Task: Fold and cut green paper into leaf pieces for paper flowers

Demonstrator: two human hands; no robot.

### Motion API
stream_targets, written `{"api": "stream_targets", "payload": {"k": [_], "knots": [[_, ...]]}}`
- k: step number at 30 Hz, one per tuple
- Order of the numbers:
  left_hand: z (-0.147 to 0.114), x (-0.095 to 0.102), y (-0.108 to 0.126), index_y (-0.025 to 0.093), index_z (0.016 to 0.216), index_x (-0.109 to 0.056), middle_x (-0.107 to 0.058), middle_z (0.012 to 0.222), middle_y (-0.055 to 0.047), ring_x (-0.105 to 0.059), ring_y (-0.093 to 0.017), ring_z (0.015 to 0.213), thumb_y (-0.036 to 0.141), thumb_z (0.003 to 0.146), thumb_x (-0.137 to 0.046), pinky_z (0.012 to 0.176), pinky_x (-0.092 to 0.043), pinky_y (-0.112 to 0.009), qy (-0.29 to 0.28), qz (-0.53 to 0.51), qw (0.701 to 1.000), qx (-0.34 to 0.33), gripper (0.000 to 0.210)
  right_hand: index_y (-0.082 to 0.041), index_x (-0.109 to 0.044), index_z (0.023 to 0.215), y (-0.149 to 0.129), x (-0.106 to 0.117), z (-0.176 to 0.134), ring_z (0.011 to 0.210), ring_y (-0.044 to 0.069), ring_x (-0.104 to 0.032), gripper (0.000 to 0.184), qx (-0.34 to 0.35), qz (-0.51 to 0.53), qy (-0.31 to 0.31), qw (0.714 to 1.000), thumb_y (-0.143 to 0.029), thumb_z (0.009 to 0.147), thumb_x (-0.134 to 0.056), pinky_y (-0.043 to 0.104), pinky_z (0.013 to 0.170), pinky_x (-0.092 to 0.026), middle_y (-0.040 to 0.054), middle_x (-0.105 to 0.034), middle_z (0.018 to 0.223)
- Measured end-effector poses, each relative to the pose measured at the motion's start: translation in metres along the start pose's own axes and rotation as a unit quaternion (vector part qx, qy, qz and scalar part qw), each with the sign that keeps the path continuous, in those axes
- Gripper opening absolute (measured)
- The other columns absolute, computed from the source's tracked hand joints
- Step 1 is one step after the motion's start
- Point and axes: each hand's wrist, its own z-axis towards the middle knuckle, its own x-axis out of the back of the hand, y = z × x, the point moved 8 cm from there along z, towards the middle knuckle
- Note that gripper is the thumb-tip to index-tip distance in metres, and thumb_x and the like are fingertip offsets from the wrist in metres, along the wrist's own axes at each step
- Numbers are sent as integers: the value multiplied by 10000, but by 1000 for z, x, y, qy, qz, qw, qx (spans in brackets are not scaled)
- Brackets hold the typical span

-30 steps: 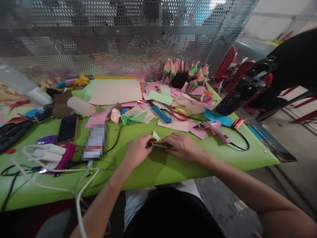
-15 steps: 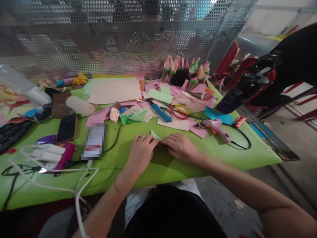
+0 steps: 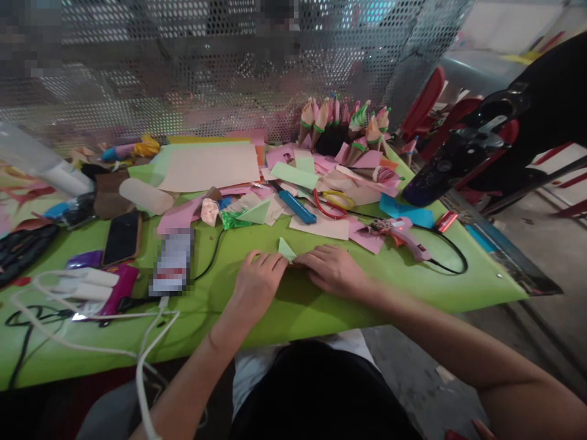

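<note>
Between my hands, low over the green table [image 3: 220, 324], a small pale green piece of paper [image 3: 286, 249] shows a pointed corner; its lower part is hidden by my fingers. My left hand [image 3: 261, 278] grips it from the left, fingers curled and pressed together. From the right, my right hand [image 3: 332, 269] pinches it, fingertips close to those of the left. Just beyond lie a blue utility knife [image 3: 297, 206], red-handled scissors [image 3: 330, 208] and a cream paper piece [image 3: 321, 228].
A pink glue gun [image 3: 406, 235] with a black cable lies to the right, near a dark bottle [image 3: 435, 171]. Several paper ice-cream cones [image 3: 360, 125] stand at the back. Phones [image 3: 123, 237] and white cables [image 3: 142, 354] occupy the left, by a stack of paper sheets [image 3: 211, 168].
A little more of the green paper's corner shows above my fingers. My left hand has shifted slightly left; my right hand stays nearly in place.
</note>
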Motion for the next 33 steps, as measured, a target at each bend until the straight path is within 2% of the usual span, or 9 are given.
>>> {"api": "stream_targets", "payload": {"k": [5, 9, 13, 18, 23, 26, 29, 33], "knots": [[-4, 2, 5, 192, 1097, -632, -685, 968, -69, -627, -223, 848, 116, 936, -447, 784, -439, -398, 14, 19, 1000, 11, 256, -150, -615, 1129, -4, 0, -1, 728, 200, -610, 321, 12, -9, 15, 1000, -66, 865, -454, 319, 662, -426, 74, -715, 839], [-5, 3, 8, 197, 1038, -650, -683, 955, -66, -627, -220, 831, 117, 931, -464, 746, -445, -388, 19, 40, 999, 19, 229, -162, -620, 1100, -2, 0, -1, 730, 199, -614, 301, -5, 2, 22, 1000, -60, 851, -486, 313, 664, -425, 67, -718, 843], [-7, 5, 9, 195, 1072, -649, -686, 981, -70, -621, -217, 846, 111, 923, -480, 743, -443, -381, 28, 37, 999, 20, 240, -169, -623, 1095, 0, -2, -2, 695, 187, -610, 259, -28, 11, 16, 999, -100, 878, -501, 305, 659, -430, 68, -720, 842], [-13, 4, 9, 199, 1139, -638, -695, 985, -60, -621, -213, 872, 106, 914, -511, 744, -439, -371, 37, 21, 999, 19, 274, -211, -645, 1091, 1, 3, -1, 774, 173, -665, 240, -42, 102, 36, 993, -132, 906, -514, 281, 711, -477, 53, -742, 905], [-14, 4, 11, 177, 1147, -632, -693, 943, -57, -617, -211, 846, 113, 920, -514, 739, -431, -366, 38, 29, 999, 21, 264, -230, -667, 1050, 10, 3, 0, 829, 152, -690, 216, -86, 184, 10, 979, -139, 906, -533, 250, 741, -502, 27, -748, 937], [-11, 4, 12, 166, 1208, -598, -680, 882, -52, -613, -210, 802, 106, 924, -496, 717, -425, -363, 28, 45, 999, 11, 308, -214, -667, 1024, 13, 3, -1, 811, 160, -683, 213, -93, 170, 5, 981, -116, 881, -542, 258, 736, -498, 31, -744, 907], [-7, 6, 14, 155, 1259, -556, -668, 848, -43, -608, -204, 759, 96, 916, -508, 689, -424, -352, 17, 61, 998, -10, 351, -203, -664, 1009, 11, 3, -1, 806, 171, -667, 237, -68, 134, 17, 989, -83, 849, -535, 271, 737, -485, 43, -739, 890], [-4, 8, 17, 171, 1151, -593, -642, 799, -27, -597, -197, 713, 103, 900, -547, 666, -428, -336, 24, 87, 995, -32, 265, -185, -663, 976, 8, 0, -3, 753, 182, -637, 267, -42, 89, 23, 995, -41, 801, -523, 287, 694, -461, 51, -724, 823]]}}
